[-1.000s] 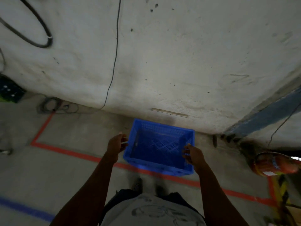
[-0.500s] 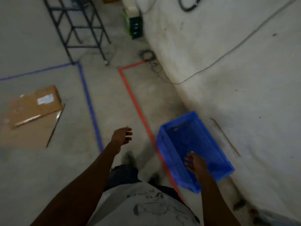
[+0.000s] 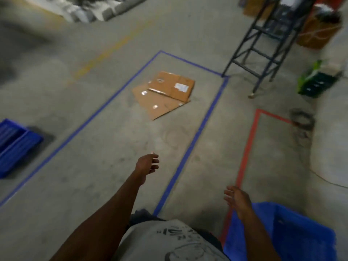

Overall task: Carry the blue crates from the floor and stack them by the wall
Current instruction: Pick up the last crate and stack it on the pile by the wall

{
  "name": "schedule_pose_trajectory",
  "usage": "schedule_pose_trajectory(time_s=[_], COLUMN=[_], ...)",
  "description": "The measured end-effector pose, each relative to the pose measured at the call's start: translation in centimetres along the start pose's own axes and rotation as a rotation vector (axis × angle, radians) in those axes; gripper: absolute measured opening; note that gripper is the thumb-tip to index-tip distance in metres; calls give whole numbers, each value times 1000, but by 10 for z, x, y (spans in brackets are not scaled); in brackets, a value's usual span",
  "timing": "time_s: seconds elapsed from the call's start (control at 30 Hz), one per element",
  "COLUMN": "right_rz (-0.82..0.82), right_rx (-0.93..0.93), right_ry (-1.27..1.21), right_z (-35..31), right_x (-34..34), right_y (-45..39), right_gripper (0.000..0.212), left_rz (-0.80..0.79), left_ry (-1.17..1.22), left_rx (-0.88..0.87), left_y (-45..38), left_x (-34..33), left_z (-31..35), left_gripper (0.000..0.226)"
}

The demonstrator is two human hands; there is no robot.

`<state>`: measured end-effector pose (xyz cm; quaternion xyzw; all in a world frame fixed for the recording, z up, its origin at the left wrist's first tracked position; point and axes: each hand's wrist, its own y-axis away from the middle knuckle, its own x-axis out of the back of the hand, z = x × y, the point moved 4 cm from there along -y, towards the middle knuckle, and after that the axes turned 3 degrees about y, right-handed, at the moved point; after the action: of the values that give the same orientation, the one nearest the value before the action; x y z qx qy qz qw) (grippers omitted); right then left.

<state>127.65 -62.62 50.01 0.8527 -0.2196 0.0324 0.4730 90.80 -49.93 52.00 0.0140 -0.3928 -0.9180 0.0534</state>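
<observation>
Near crate: a blue plastic crate (image 3: pixel 293 232) sits on the floor at lower right, just beside the pale wall (image 3: pixel 331 147), overlapping the red floor tape (image 3: pixel 248 147).
Far crate: a second blue slatted plastic crate (image 3: pixel 13 146) lies at the left edge, outside the blue tape outline (image 3: pixel 199 132).
Right hand (image 3: pixel 238 199): empty, fingers loosely spread, over the near crate's edge; contact unclear.
Left hand (image 3: pixel 147 164): empty, fingers relaxed and apart, held over bare concrete.
Middle floor: flattened brown cardboard sheets (image 3: pixel 165 95) inside the blue outline.
Beyond: a black metal rack (image 3: pixel 263 38).

Blue crates (image 3: pixel 293 236), brown cardboard (image 3: pixel 165 95), red floor tape (image 3: pixel 246 159).
</observation>
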Motion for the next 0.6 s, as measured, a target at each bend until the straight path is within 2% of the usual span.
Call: schedule_pose_trajectory(time_s=[0.1,0.3,0.6], right_rz=[-100,-221,-477], right_rx=[7,174,232], right_ry=[113,301,662], right_z=[-22,-66,-90], right_x=[-90,-273,-507], right_y=[10,46,93], right_gripper=[24,25,29], left_rz=[120,404,713], left_ry=[101,348,683], left_rx=[7,30,65], left_y=[4,25,64], left_x=[100,291,469], left_z=[-2,-34,-95], left_gripper=[28,28,37])
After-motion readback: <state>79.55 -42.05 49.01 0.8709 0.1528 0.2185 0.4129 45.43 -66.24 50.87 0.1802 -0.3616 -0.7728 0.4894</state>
